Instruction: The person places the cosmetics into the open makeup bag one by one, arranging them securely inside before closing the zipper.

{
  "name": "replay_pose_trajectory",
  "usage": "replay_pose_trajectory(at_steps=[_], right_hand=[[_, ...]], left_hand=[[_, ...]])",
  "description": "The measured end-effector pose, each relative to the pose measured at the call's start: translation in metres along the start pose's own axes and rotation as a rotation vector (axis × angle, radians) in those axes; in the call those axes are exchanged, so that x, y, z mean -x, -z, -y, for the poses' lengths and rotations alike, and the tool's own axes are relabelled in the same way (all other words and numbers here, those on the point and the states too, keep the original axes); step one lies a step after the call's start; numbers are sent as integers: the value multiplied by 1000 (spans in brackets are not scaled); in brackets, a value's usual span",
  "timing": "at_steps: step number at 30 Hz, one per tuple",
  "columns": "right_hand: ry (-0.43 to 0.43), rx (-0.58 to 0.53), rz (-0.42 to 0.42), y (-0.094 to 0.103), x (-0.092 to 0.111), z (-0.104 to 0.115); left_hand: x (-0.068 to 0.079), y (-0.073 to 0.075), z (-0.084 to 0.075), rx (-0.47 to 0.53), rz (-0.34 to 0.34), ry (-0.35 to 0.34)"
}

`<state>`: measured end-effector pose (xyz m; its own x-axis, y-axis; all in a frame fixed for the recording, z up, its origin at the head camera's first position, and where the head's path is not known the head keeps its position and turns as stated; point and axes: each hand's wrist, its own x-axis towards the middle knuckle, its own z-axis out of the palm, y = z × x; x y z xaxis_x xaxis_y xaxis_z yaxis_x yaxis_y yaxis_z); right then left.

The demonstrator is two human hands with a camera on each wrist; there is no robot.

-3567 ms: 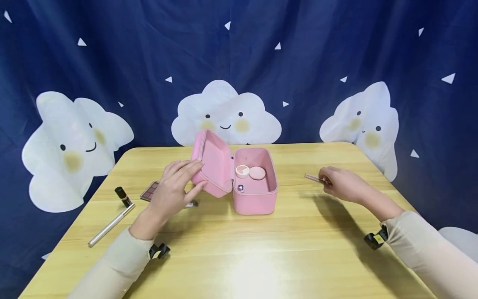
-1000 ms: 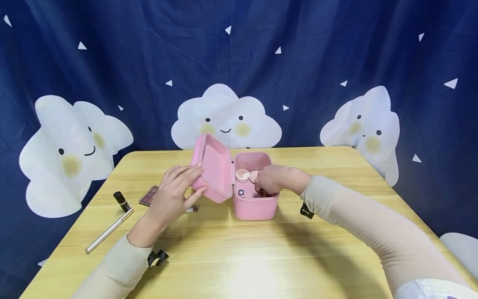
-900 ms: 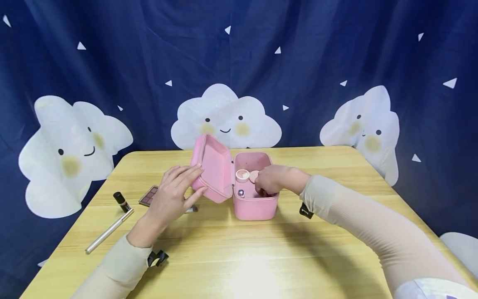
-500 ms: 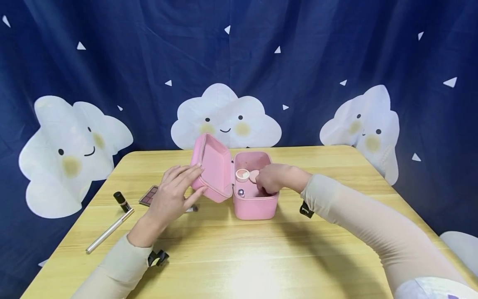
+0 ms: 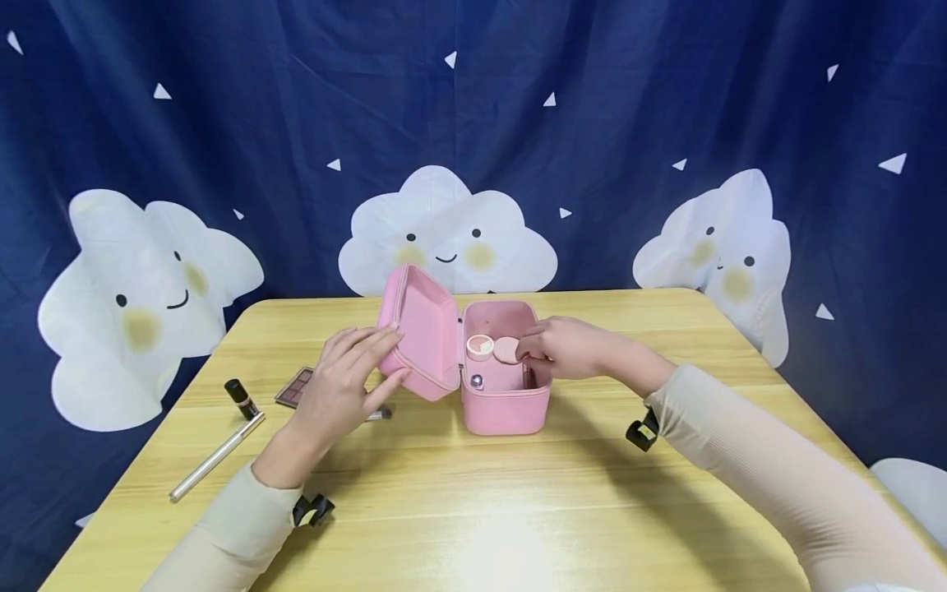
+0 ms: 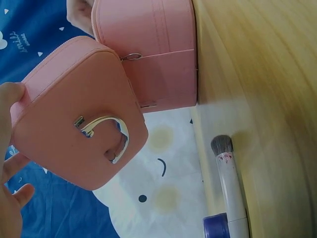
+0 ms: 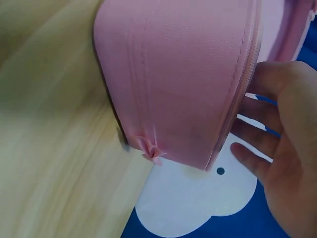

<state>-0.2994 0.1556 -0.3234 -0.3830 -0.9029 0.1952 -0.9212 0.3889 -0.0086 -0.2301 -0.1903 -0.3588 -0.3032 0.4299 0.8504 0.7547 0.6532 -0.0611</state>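
**Pink box-shaped leather-look case (image 5: 506,413) stands wide open**

The left hand (image 5: 336,382) holds its shallow pink lid (image 5: 429,329) by the rim between fingers and thumb; the right hand (image 5: 568,347) hangs loose-fingered at the case's right rim, apparently gripping nothing. The case should be light, semi-stiff and not slippery, easiest held by its zipped rim or curved silver metal handle (image 6: 125,140). It sits on the pale wooden table (image 5: 436,510), smooth-sided with stitched seams; a flat round pale-pink disc (image 5: 506,351) lies inside.
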Motion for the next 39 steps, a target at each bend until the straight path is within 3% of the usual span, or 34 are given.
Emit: replay_pose_trajectory(at_steps=[9,18,31,39], right_hand=[[-83,-36,-198,-12,33,7],[-126,-95,-334,-38,56,18],[-188,-91,-384,-51,62,23],[-203,-102,-479,-58,61,28]], left_hand=[[-1,-1,1,12,-25,3],[4,1,0,-2,9,9],[1,6,4,21,21,2],[-1,12,5,41,66,8]])
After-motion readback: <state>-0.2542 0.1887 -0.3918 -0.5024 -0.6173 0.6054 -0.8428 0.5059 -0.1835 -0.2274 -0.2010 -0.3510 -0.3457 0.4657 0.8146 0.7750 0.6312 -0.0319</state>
